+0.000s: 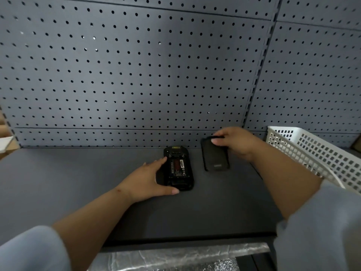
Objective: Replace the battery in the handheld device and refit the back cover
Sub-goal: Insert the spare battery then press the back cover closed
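The device (178, 169), battery (178, 166) exposed, is being steadied by the left hand (150, 179) while the cover (214, 155), at its 3 o'clock, is being pinched by the right hand (237, 142); misaligned tabs risk being bent.

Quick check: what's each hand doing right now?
Left hand: open, resting against the handheld device, not gripping.
Right hand: closed on the back cover.

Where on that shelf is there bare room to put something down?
The shelf is bare left of the left hand, and along its front edge between both forearms. It is crowded by the handheld device, back cover, right hand and white basket.
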`<state>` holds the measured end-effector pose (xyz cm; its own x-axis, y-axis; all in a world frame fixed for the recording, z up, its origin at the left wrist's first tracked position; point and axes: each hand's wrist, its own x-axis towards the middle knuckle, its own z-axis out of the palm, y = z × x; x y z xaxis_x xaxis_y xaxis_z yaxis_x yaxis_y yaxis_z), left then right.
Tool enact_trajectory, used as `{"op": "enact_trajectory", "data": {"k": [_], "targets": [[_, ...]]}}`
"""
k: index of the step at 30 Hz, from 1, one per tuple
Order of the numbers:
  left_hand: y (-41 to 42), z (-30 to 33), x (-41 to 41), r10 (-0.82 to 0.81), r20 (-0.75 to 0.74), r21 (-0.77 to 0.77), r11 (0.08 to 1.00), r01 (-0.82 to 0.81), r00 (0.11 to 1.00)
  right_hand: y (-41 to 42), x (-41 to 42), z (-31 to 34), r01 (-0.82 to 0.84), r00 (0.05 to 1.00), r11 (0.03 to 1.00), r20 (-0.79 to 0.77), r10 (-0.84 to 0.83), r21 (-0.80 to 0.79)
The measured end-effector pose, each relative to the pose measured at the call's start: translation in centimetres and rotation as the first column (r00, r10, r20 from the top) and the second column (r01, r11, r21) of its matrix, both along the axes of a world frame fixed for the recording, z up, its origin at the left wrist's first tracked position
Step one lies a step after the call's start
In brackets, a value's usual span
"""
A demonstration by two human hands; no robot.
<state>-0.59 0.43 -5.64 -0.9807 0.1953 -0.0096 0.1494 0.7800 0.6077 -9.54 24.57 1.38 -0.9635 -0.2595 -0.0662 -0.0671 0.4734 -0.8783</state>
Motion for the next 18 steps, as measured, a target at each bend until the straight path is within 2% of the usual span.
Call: {"op": "enact_trajectory", "data": {"k": [2,7,18], "targets": [[0.0,0.0,0.0,-0.002,-0.006,0.004,1.000,0.002,1.000,-2.3,-0.2,-0.5,0.014,0.998,0.965,0.057,0.001,-0.260],[-0.1,-0.3,-0.2,-0.016,-0.033,0.028,0.999,0.017,0.999,-6.6,0.1,-3.1,0.024,0.991,0.900,0.128,0.036,-0.434],[-0.2,-0.7,-0.3,-0.013,-0.070,0.058,0.998,0.017,0.997,-7.3,-0.3,-5.5,-0.054,0.995,0.947,0.061,0.078,-0.318]]}}
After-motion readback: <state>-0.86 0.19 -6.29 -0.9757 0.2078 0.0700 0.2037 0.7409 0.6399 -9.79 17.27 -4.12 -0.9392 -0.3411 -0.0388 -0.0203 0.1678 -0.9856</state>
